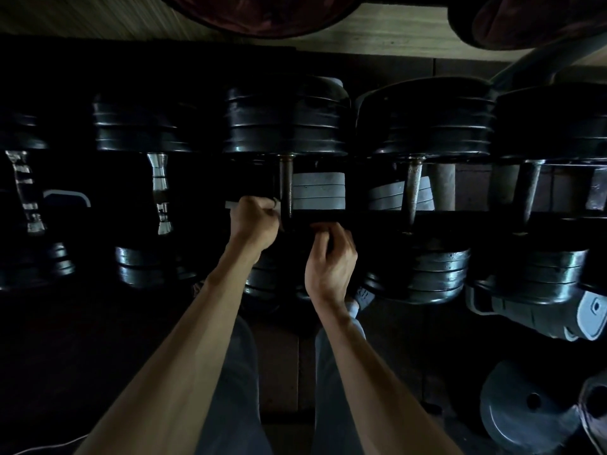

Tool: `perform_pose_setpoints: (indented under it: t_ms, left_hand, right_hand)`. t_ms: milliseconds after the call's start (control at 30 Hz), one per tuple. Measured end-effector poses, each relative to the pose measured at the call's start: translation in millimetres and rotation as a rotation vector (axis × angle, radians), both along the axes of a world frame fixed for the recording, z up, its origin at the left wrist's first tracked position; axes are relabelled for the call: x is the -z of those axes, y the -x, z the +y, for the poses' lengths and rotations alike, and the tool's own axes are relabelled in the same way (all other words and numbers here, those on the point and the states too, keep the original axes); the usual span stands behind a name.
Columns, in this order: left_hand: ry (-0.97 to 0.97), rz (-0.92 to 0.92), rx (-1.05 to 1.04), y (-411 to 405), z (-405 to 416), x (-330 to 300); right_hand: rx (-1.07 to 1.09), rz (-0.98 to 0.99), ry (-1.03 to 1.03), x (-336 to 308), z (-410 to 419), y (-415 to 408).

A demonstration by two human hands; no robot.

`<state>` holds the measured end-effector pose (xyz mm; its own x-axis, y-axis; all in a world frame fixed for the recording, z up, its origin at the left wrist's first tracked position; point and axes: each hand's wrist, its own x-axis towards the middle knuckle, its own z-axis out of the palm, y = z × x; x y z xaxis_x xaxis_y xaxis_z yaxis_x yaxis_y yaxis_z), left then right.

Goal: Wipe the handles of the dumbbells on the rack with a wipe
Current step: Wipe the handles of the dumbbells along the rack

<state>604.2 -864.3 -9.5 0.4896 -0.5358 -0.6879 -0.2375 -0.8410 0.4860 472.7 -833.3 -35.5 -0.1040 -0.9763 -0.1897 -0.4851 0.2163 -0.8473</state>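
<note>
Several black dumbbells lie across a dark rack (460,214), handles pointing toward me. The middle dumbbell (285,126) has a rusty, thin handle (285,182). My left hand (254,223) is curled just left of that handle's lower end and pinches a small pale wipe (277,204) against it. My right hand (330,261) sits lower right of the handle, its fingers curled over the dark near end of the same dumbbell; the exact grip is lost in shadow. Two more rusty handles (413,188) (532,192) stand to the right, and chrome handles (161,192) (26,188) to the left.
Grey weight plates (318,192) lie on a lower level behind the handles. Loose grey plates (522,412) and a grey dumbbell (558,313) lie on the floor at lower right. A wooden wall (394,31) runs behind the rack. My legs (236,389) stand below.
</note>
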Motion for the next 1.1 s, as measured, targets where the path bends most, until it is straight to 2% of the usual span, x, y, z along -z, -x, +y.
perform_pose_setpoints:
  t_ms: [300,467,600,667,800,867,933,1000,1100]
  left_hand:
    - [-0.057,-0.056,0.114,-3.2,-0.4,2.0]
    - [-0.064,-0.067,0.095,-3.9,-7.6,3.1]
    - [0.03,-0.12,0.136,1.6,9.4,-13.9]
    - [0.12,-0.131,0.159,10.3,16.1,-24.8]
    - [0.217,-0.06,0.159,24.3,21.2,-38.9]
    - [0.249,0.039,0.146,31.0,21.4,-47.4]
    - [0.276,0.175,0.136,42.2,17.2,-59.4]
    - [0.281,0.255,0.154,54.7,10.5,-68.2]
    - [0.301,0.33,0.17,71.7,-0.1,-71.7]
  right_hand:
    - [0.001,0.011,0.036,-2.6,0.0,0.0]
    - [-0.003,0.0,0.058,-5.1,-1.4,0.5]
    - [-0.011,0.001,0.063,-10.2,-1.2,-2.6]
    - [-0.047,0.006,-0.013,-8.2,-2.9,0.6]
    - [-0.293,-0.187,-0.378,-27.8,-21.4,29.2]
    - [-0.437,-0.28,-0.459,-47.3,-38.3,53.3]
    - [-0.572,-0.285,-0.42,-61.0,-54.4,80.3]
    - [-0.668,-0.182,-0.33,-68.7,-64.7,99.5]
    - [-0.659,-0.059,-0.249,-71.2,-68.1,118.4]
